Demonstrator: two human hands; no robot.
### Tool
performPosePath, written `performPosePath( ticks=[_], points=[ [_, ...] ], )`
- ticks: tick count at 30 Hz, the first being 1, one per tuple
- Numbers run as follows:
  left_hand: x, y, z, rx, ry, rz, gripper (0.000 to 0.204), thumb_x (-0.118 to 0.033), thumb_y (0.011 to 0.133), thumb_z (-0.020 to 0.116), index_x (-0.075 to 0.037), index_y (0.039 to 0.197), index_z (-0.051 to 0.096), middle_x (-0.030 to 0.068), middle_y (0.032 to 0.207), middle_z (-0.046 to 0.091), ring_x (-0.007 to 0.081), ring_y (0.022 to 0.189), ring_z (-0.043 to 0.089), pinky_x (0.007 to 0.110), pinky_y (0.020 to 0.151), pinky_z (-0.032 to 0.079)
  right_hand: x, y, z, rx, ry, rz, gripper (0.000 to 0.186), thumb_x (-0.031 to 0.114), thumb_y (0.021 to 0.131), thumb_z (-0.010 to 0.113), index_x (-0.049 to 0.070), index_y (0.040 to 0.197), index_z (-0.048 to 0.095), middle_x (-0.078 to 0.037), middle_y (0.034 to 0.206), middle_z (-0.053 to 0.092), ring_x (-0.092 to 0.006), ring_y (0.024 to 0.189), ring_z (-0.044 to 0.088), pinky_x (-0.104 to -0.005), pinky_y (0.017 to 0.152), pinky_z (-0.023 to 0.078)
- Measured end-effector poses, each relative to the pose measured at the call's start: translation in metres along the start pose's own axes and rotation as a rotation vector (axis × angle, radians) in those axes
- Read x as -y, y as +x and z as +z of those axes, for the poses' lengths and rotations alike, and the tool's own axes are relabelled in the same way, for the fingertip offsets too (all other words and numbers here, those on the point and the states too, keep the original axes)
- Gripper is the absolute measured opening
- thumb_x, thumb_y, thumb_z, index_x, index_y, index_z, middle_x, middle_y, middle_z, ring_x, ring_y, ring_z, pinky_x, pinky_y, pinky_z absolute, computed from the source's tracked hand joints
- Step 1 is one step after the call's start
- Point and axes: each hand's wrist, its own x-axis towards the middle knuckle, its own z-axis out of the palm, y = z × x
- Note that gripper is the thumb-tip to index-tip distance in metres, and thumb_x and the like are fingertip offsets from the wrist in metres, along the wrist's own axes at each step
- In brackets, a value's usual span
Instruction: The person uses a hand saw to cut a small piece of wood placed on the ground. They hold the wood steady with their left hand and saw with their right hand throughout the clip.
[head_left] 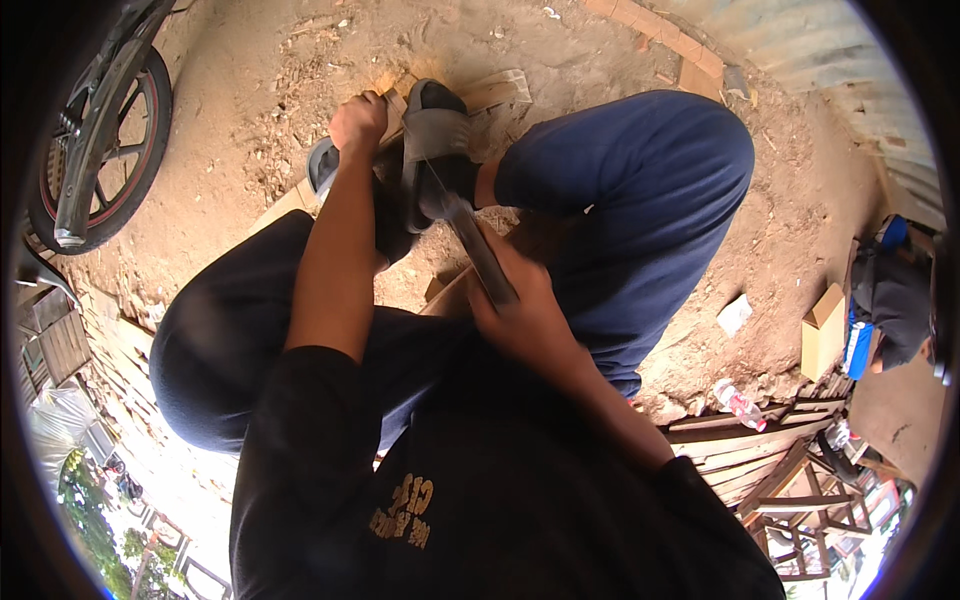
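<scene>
My left hand [358, 124] is closed on a piece of pale wood [397, 98] beside my black sandalled foot [436, 135], at the upper middle. My right hand [515, 300] grips the dark handle [480, 256] of a long, thin-bladed tool, which looks like a saw. Its blade runs up between my feet toward the wood and is too blurred to make out clearly. My other sandalled foot [393, 225] is partly hidden behind my left forearm. More light board [495, 92] lies on the dirt behind the sandals.
A two-wheeler's wheel [112, 170] stands upper left. A corrugated metal sheet [820, 55] borders the upper right. At right are a cardboard box [822, 330], a dark heap [890, 300], a plastic bottle [738, 403] and a wooden frame [805, 505]. Stacked planks [55, 350] are at left.
</scene>
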Motion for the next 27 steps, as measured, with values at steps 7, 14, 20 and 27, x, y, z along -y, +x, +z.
performPosePath(
  ticks=[7,14,20,27],
  points=[
    [0.001,0.007,-0.004,0.011,0.035,0.017,0.058,-0.043,0.091,0.036,-0.001,0.112,0.070,0.0253,0.116,0.065,0.0413,0.113,0.061,0.046,0.098,0.047,-0.002,0.006,0.000,-0.001,0.062,0.007,0.058,-0.002,0.084,0.059,-0.003,0.139,0.044,-0.025,0.089,0.065,-0.0314,0.078,0.070,-0.0339,0.073,0.053],
    [0.009,0.020,-0.005,-0.039,0.102,0.008,0.062,-0.045,0.093,0.031,0.000,0.115,0.068,0.0271,0.120,0.063,0.0420,0.116,0.059,0.047,0.100,0.045,0.014,-0.033,-0.012,-0.021,0.158,-0.019,0.061,-0.002,0.082,0.058,-0.001,0.141,0.041,-0.023,0.082,0.065,-0.0345,0.075,0.070,-0.0361,0.067,0.053],
    [-0.005,0.017,0.005,0.048,0.107,0.047,0.063,-0.045,0.093,0.030,0.001,0.117,0.066,0.0266,0.121,0.063,0.0424,0.116,0.059,0.048,0.099,0.045,-0.014,0.017,0.009,-0.045,-0.066,0.031,0.066,-0.003,0.079,0.056,0.000,0.142,0.039,-0.025,0.082,0.065,-0.0398,0.072,0.067,-0.0429,0.065,0.054],
    [0.002,0.016,0.001,0.057,0.175,0.116,0.064,-0.042,0.094,0.028,0.004,0.115,0.066,0.0290,0.119,0.062,0.0434,0.116,0.058,0.049,0.101,0.043,0.000,-0.011,-0.003,-0.090,0.072,0.035,0.057,-0.001,0.079,0.056,-0.001,0.134,0.042,-0.025,0.072,0.061,-0.0436,0.070,0.064,-0.0469,0.064,0.053]
  ],
)
